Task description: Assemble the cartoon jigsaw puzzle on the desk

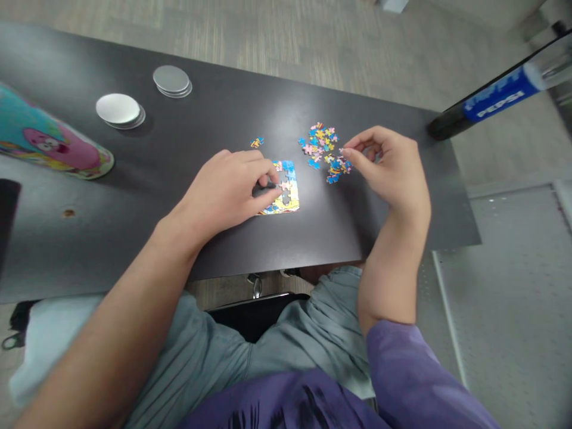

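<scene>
My left hand point(236, 185) is curling over one part-filled puzzle point(292, 186) on the tabletop point(322, 235); I cannot tell whether its fingers are gripping. My right hand point(388, 164) is pinching narrowly beside one heap of pieces point(320, 134), too many to count, seemingly choosing one; fitting it is calling for a matching gap. One small cluster point(257, 142), two disc stacks point(118, 109), one bottle point(496, 101) and one tin point(58, 140) are sitting around.

Multicoloured puzzle pieces point(320, 136), dark grey table point(322, 232)
</scene>
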Demonstrator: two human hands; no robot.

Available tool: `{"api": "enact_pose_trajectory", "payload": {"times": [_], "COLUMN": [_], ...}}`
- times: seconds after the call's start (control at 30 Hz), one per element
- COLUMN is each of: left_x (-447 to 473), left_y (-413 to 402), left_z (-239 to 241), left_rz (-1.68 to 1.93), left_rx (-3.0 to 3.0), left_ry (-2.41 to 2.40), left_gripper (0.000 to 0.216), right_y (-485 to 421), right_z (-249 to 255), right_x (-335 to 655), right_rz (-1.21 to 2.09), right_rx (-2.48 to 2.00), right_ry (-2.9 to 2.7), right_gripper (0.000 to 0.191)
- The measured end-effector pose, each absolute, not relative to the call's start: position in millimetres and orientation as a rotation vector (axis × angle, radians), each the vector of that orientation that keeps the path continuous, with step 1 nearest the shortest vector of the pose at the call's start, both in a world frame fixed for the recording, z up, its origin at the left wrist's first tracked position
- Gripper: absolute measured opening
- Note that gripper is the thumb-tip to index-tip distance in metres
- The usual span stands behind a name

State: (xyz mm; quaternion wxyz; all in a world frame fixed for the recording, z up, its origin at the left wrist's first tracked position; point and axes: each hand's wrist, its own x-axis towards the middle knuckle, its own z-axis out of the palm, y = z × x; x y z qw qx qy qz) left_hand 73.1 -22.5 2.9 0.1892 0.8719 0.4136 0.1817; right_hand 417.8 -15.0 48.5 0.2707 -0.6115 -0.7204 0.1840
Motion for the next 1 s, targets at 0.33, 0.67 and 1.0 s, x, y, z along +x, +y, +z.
{"api": "enact_pose_trajectory", "payload": {"times": [0.33, 0.67, 1.0], "left_x": [71, 70, 72], "left_y": [-18, -18, -19], "left_z": [-4, -2, -3], "left_rz": [0.554, 0.599, 0.573], "left_rx": [2.443, 2.453, 2.471], "left_ry": [1.116, 1.178, 1.187], "left_gripper": [0.025, 0.019, 0.02], "right_y": [-3, -4, -12], "right_z": [17, 16, 21], "right_x": [415, 404, 395], "right_rz": [0.404, 0.468, 0.855], "right_rx": [-1.807, -1.791, -1.329], "right_ry": [-2.062, -2.097, -1.951], "right_gripper": [0.011, 0.009, 0.015]}}
